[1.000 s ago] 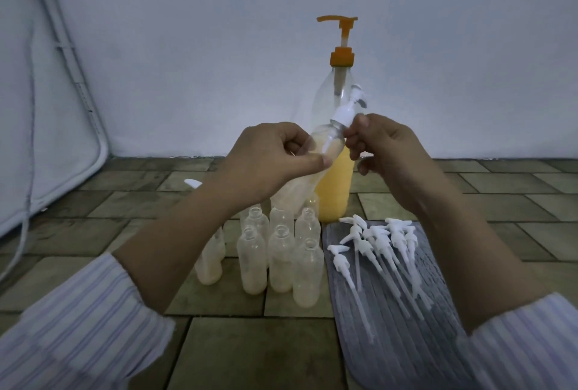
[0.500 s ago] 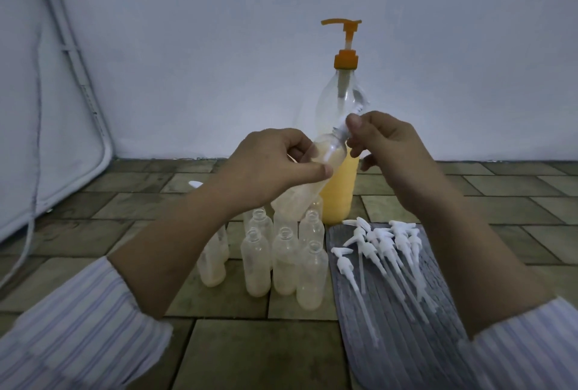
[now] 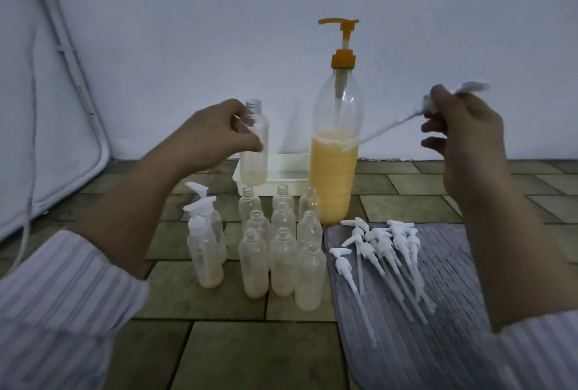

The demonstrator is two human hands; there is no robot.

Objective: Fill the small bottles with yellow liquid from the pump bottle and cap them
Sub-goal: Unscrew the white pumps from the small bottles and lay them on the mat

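My left hand [image 3: 215,136] grips a small clear bottle [image 3: 256,145] upright, uncapped, with a little yellowish liquid at its bottom, held above the floor. My right hand [image 3: 463,133] pinches a white pump cap [image 3: 438,105] out to the right, its dip tube slanting down-left toward the big bottle. The large pump bottle [image 3: 334,170] with an orange pump head stands between the hands, about half full of yellow liquid. Several open small bottles [image 3: 281,252] cluster in front of it. Three capped small bottles [image 3: 205,242] stand to their left.
Several loose white pump caps [image 3: 378,252] lie on a grey ribbed mat [image 3: 444,321] at the right. A white tray [image 3: 287,170] sits behind the small bottles by the wall. The floor is brown tile; a white padded panel [image 3: 40,108] leans at the left.
The cap has come out of the small bottle. My right hand pulled the cap and tube away to the right, and my left hand moved the bottle left and turned it upright.
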